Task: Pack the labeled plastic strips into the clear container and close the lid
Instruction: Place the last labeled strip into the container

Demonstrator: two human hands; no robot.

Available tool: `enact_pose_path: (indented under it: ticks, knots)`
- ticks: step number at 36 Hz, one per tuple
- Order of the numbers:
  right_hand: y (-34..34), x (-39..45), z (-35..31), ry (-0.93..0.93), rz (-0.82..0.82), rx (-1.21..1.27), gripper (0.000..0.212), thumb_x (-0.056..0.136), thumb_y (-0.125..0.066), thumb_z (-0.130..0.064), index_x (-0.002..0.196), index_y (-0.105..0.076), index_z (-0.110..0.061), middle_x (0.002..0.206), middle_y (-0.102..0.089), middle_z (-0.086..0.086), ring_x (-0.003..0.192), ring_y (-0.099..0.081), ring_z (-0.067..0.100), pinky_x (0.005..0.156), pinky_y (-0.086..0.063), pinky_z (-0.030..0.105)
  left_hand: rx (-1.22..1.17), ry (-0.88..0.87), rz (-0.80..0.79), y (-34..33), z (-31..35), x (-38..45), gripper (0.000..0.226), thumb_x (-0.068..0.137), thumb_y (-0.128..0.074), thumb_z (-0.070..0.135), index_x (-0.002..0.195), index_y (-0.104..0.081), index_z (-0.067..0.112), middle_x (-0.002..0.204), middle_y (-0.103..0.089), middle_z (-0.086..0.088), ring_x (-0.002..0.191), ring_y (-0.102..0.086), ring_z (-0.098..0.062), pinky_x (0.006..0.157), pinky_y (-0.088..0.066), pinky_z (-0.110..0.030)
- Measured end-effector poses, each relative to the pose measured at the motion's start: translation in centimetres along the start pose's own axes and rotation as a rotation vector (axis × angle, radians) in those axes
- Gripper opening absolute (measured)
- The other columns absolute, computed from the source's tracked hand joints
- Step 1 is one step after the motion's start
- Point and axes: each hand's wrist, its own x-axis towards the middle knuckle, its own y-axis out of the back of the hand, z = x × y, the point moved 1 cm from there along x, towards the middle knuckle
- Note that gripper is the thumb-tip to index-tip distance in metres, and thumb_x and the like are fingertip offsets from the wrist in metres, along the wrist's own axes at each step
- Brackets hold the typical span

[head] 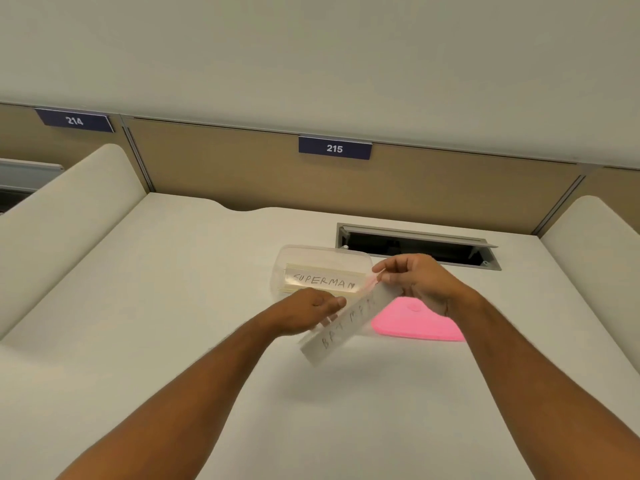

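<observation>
Batman strip is up off the surface, pinched at its far end by our right hand and held midway by our left hand, just beside the clear container, where the Superman strip already sits. We're mid-packing; next we probably need to level it over the opening, then grab the pink lid.

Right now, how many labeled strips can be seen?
2. The SUPERMAN strip lies in the clear container; the BATMAN strip is held by the left hand and right hand. More may lie underneath.
</observation>
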Motion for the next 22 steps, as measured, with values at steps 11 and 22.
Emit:
enact_pose_path:
  ticks: [11,22]
  knots:
    - [0.6,1.2,-0.7,-0.084,0.168,0.239,0.017,0.089,-0.066,0.006,0.103,-0.073,0.000,0.105,-0.075,0.018,0.103,-0.071,0.034,0.092,-0.058,0.048,0.229,-0.018,0.048,3.2,0.7,0.9,0.066,0.068,-0.081,0.054,0.126,-0.063,0.028,0.116,-0.067,0.010,0.095,-0.065,-0.009,0.083,-0.058,-0.028]
    - [0.6,1.3,-0.1,-0.113,0.210,0.215,0.017,0.093,-0.062,0.003,0.106,-0.070,-0.003,0.108,-0.073,0.015,0.101,-0.071,0.031,0.079,-0.062,0.039,0.309,-0.050,0.079,4.5,1.4,1.1,0.064,0.071,-0.083,0.046,0.127,-0.061,0.025,0.114,-0.063,0.009,0.093,-0.062,-0.010,0.069,-0.049,-0.017]
